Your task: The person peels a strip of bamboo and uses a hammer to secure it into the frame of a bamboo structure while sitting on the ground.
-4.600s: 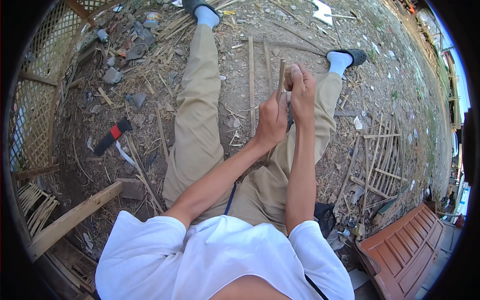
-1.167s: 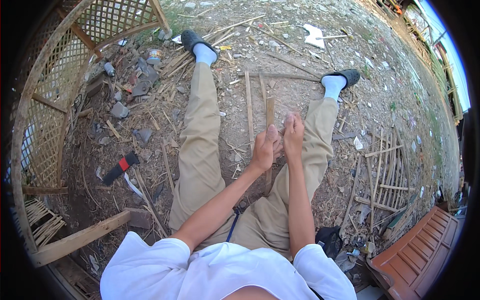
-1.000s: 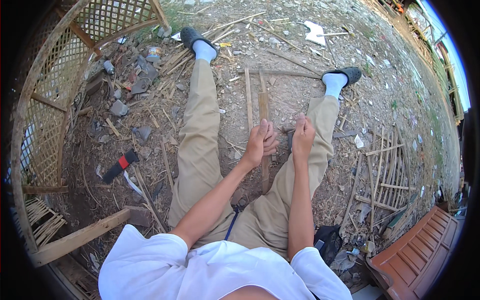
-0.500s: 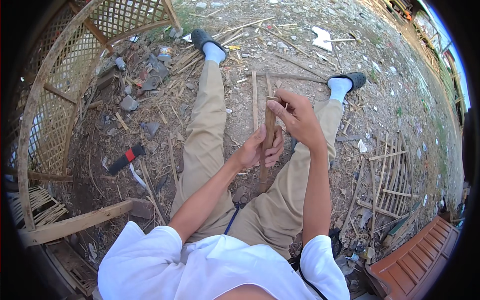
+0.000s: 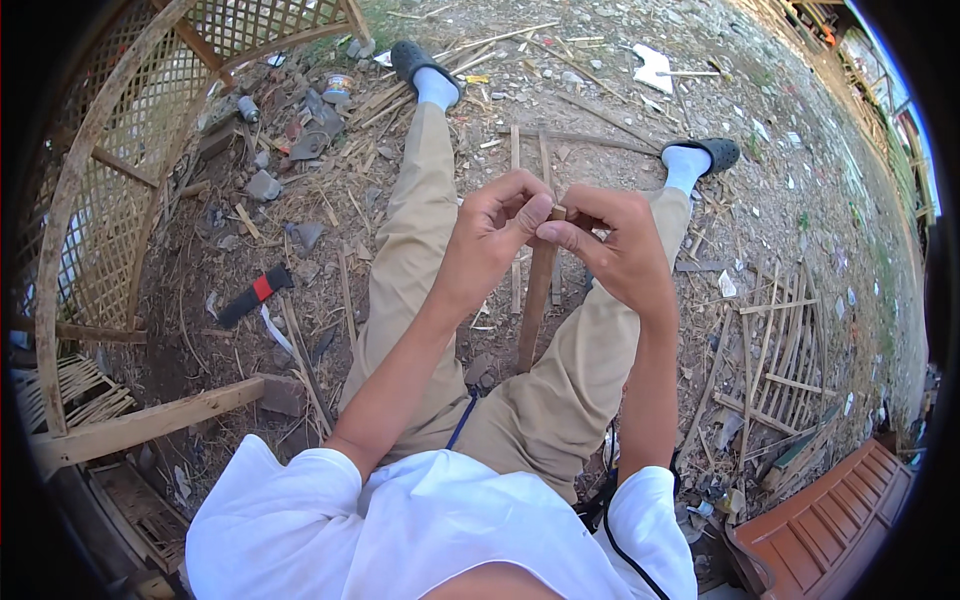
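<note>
Wooden strip (image 5: 536, 300) between both hands' fingers (image 5: 540, 212)

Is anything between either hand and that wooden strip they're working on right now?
Nothing visible. The left hand and the right hand both pinch the top end of the wooden strip directly, fingertips on the wood. The strip runs down between the legs to the ground, with only loose sticks and debris lying around its lower end.

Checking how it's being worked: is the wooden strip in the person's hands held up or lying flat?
Held up: both hands, left hand and right hand, pinch the wooden strip at its top end.
</note>
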The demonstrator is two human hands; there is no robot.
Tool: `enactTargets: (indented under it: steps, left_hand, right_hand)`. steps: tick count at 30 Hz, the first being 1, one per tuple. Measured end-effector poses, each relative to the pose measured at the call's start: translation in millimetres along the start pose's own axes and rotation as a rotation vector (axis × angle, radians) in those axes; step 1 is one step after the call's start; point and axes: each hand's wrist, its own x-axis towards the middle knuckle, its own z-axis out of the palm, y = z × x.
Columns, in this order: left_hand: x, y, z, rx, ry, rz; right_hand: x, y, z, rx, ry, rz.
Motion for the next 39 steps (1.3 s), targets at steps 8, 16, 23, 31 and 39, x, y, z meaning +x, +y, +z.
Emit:
enactTargets:
  steps: [8, 16, 23, 31, 39]
  left_hand:
    - [11, -13, 12, -0.200, -0.039, -0.040]
    - [12, -8, 15, -0.331, -0.077, -0.095]
    - [3, 53, 22, -0.200, -0.102, 0.237]
    - [-35, 95, -125, 0.656, 0.394, 0.438]
    - [-241, -76, -404, 1.097, 0.840, -0.400]
  right_hand:
    - [-12, 7, 6, 0.113, 0.138, 0.005]
    - [-18, -2, 11, 0.009, 0.220, -0.035]
    - [-24, -52, -5, -0.029, 0.326, -0.117]
    - [36, -81, 41, 0.003, 0.258, -0.253]
    - [78, -109, 141, 0.459, 0.047, -0.349]
